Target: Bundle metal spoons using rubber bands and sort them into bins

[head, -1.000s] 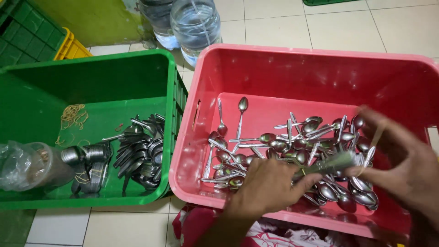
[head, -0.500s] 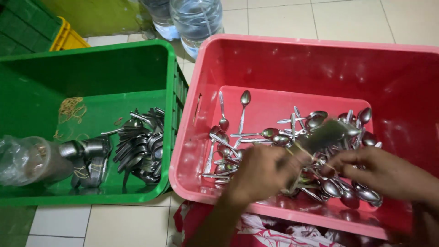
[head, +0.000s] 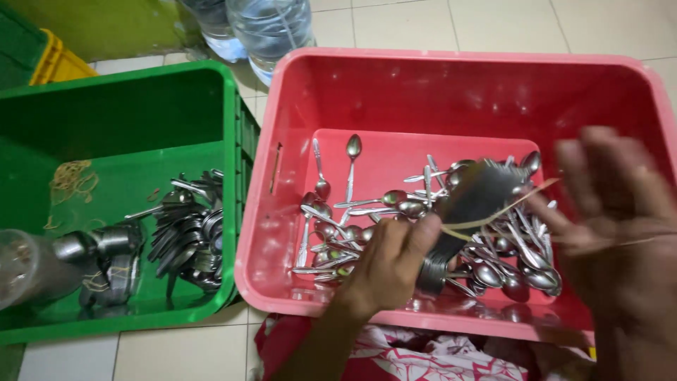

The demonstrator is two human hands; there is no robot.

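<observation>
My left hand [head: 389, 262] grips a bundle of metal spoons [head: 471, 204] by the handles, low over the red crate [head: 451, 85]. A yellowish rubber band [head: 501, 212] stretches from the bundle to my right hand [head: 620, 233], which is blurred, fingers spread, pulling the band taut at the crate's right side. Loose spoons [head: 352, 212] lie scattered on the crate floor beneath both hands.
A green crate [head: 106, 106] on the left holds banded spoon bundles [head: 187, 229], loose rubber bands [head: 70, 180] and a clear jar [head: 28, 268]. Two water bottles [head: 268, 28] stand behind on the tiled floor. A yellow crate [head: 56, 63] sits far left. Patterned red cloth [head: 423, 356] lies below.
The spoon bundle has been tilted upright and lifted slightly. My right hand has swung up and to the right, stretching the rubber band away from the bundle.
</observation>
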